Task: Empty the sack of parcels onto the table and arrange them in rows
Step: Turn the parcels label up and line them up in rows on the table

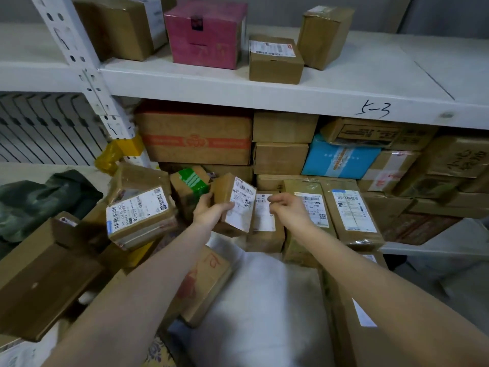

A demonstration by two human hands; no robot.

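A: Where is the small parcel (234,205)?
B: Tilted, label up, in the left hand (209,207), whose fingers wrap its near end, above the white sack (254,300).
A: And the right hand (288,205)?
B: Just beside it, fingers loosely curled, holding nothing. Behind them labelled parcels (352,215) stand side by side under the white shelf (238,86).

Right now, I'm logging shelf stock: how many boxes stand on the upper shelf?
4: a large brown box far left, a pink box beside it, a small labelled box next, a taller brown box rightmost. Others may hide behind.
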